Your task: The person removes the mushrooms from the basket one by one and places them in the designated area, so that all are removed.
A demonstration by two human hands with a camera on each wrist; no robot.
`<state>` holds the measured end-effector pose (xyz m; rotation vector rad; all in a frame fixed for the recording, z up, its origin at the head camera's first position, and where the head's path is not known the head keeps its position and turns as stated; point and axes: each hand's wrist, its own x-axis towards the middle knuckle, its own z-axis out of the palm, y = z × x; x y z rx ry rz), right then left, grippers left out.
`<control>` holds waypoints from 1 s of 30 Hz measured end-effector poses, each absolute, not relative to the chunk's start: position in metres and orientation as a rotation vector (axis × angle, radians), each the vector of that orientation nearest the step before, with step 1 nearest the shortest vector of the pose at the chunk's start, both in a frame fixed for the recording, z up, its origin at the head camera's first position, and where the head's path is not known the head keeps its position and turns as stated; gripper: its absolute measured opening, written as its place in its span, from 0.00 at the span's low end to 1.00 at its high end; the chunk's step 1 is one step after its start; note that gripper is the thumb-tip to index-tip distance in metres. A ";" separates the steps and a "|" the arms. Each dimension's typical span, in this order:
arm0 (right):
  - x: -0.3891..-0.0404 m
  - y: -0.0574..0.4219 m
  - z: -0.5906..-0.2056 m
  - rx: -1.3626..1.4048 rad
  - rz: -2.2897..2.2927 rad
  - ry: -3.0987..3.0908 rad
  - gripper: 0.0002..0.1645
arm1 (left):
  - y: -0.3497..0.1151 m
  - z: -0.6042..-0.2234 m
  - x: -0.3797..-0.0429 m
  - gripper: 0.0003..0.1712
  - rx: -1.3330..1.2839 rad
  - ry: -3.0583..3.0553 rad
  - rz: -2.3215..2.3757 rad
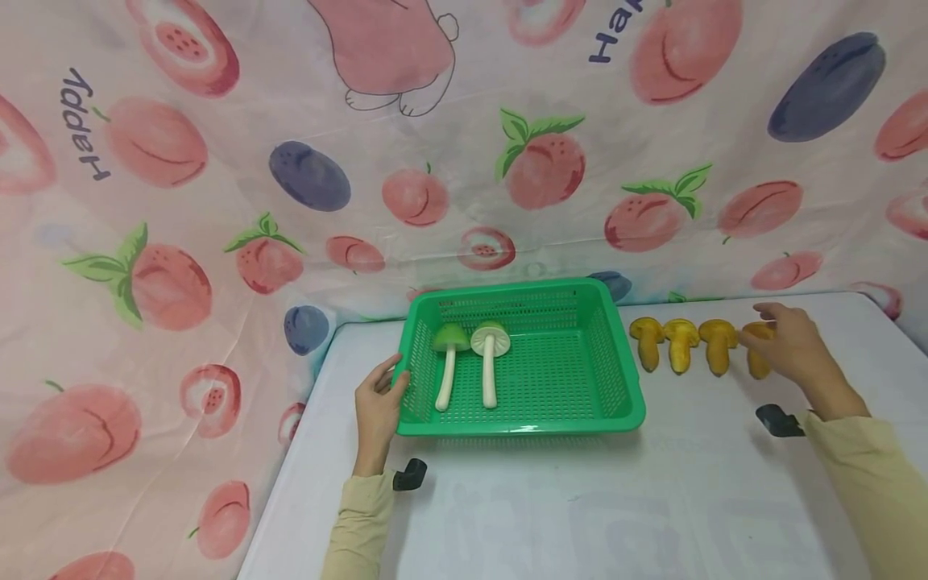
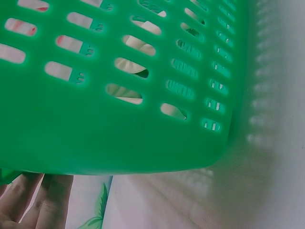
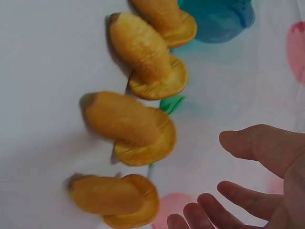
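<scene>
My left hand (image 1: 377,411) is at the left rim of a green plastic basket (image 1: 518,427) and holds it there. In the left wrist view its fingers (image 2: 52,202) pass behind the rim. Inside the basket, toward its left, lie two toy mushrooms with long white stems: one green-capped (image 1: 451,338), the other (image 1: 489,370) with its pale gills showing. My right hand (image 1: 793,346) hovers by the rightmost yellow-brown mushroom (image 1: 758,366), partly covering it in the head view. The right wrist view shows thumb and fingers spread apart, with a gap to the mushroom (image 3: 107,195).
Three more yellow-brown mushrooms, a left one (image 1: 648,346), a middle one (image 1: 680,346) and a right one (image 1: 718,346), line up right of the basket. They lie on a white table (image 1: 580,515). A fruit-print cloth (image 1: 449,145) hangs behind and at the left.
</scene>
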<state>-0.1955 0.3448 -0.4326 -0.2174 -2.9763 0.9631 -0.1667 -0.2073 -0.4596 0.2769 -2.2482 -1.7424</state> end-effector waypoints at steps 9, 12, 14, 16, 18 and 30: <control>-0.197 0.328 -0.422 -0.093 1.029 -2.966 0.40 | -0.208 -0.461 -0.167 0.20 0.275 -2.228 -1.753; -0.197 0.320 -0.418 -0.055 1.028 -2.958 0.40 | -0.208 -0.462 -0.168 0.21 0.270 -2.223 -1.757; -0.196 0.315 -0.415 -0.038 1.033 -2.955 0.41 | -0.208 -0.462 -0.168 0.22 0.274 -2.229 -1.760; -0.196 0.309 -0.413 -0.027 1.041 -2.951 0.41 | -0.208 -0.461 -0.168 0.22 0.277 -2.233 -1.770; -0.196 0.304 -0.411 -0.016 1.043 -2.945 0.40 | -0.208 -0.458 -0.167 0.23 0.279 -2.239 -1.777; -0.194 0.276 -0.397 0.045 1.059 -2.954 0.41 | -0.194 -0.425 -0.150 0.22 0.259 -2.271 -1.757</control>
